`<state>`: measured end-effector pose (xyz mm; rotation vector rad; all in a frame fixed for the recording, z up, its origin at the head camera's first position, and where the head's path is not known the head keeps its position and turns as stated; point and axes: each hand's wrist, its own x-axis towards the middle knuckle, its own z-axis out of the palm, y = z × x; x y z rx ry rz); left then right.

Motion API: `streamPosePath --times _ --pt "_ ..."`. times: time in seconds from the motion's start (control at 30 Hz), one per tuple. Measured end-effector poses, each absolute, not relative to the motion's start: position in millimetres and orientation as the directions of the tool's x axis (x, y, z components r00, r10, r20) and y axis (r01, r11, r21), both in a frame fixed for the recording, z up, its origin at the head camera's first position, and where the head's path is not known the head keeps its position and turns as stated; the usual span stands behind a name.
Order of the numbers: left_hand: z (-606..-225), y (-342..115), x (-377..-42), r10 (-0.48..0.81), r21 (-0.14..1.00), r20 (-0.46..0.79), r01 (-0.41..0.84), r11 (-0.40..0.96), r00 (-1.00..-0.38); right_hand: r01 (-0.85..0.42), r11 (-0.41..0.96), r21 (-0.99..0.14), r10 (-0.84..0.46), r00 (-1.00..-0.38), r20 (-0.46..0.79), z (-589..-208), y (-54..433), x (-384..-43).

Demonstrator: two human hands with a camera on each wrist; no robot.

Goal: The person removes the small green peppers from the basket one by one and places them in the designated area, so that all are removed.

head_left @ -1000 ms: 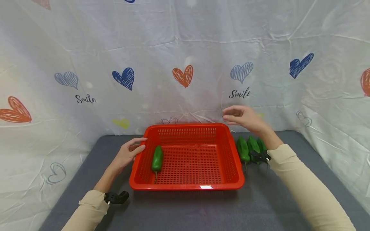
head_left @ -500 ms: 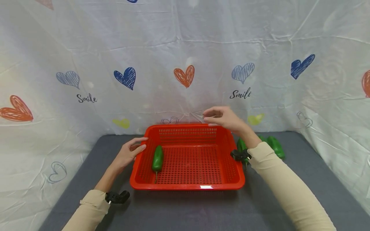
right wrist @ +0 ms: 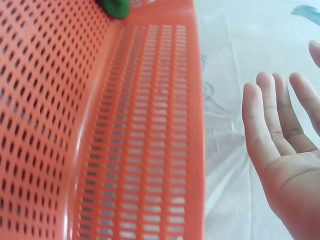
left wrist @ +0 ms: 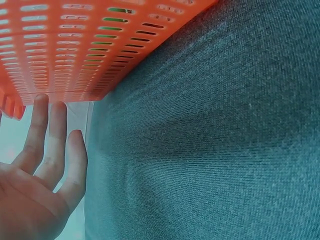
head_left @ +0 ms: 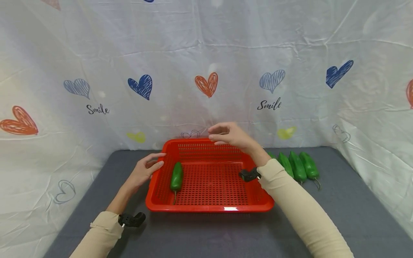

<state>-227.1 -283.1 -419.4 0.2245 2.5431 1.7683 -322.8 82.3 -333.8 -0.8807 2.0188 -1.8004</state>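
Note:
A red plastic basket with slotted walls sits on the dark cloth. Inside it, along the left side, lies one green pepper with its stem toward me. At the left rim rests my left hand; fingertips and thumb touch the rim, and in the left wrist view several fingers extend fairly straight beside the outer wall. My right hand hovers above the far rim, fingers loosely bent with nothing in them. In the right wrist view its palm shows bare, apart from the basket wall.
Several green peppers lie in a row right of the basket, partly behind the right sleeve. A white curtain with printed hearts hangs at the table's back edge. The dark tablecloth extends in front of the basket.
My right hand has moved left, from above the peppers on the right to over the basket's far rim. More of those peppers show. The left hand and basket stay still.

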Motion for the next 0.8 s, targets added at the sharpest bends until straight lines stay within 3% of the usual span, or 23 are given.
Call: streamPosePath --times 0.8 --pt "-419.0 -283.0 -226.2 0.150 0.931 0.065 0.114 0.348 -0.987 -0.126 -0.049 -0.991 -0.662 -0.739 0.126 -358.1 36.0 -321.6"
